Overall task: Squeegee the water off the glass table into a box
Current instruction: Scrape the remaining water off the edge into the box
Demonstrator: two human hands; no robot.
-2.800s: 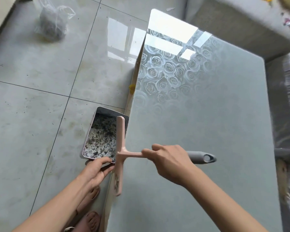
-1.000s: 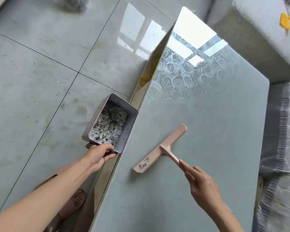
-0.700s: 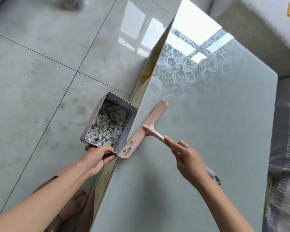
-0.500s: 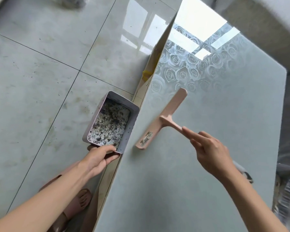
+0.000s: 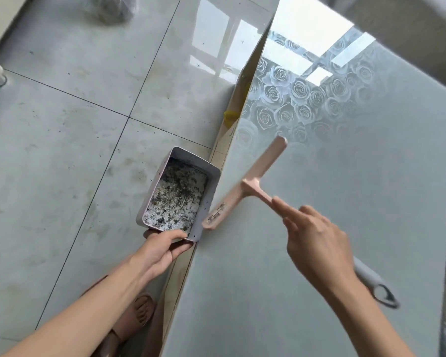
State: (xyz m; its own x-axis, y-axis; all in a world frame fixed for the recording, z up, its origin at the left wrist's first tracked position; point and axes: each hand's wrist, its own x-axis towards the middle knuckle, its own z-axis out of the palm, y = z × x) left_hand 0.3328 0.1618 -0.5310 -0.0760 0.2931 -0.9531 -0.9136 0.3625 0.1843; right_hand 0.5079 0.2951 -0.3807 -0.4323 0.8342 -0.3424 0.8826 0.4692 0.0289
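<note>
Squeegee (image 5: 245, 186) seems light, stiff; right hand (image 5: 317, 240) wraps fingers round its handle. Beside the tabletop (image 5: 345, 202), left hand (image 5: 157, 249) pinches the box (image 5: 211, 186) rim

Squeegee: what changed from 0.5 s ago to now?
The right hand pulled the squeegee left across the glass table. Its blade was out on the glass, clear of the edge; its near end now reaches the left edge, right by the box. Unchanged: the right hand grips the handle, and the left hand holds the box's near end at the table edge.
</note>
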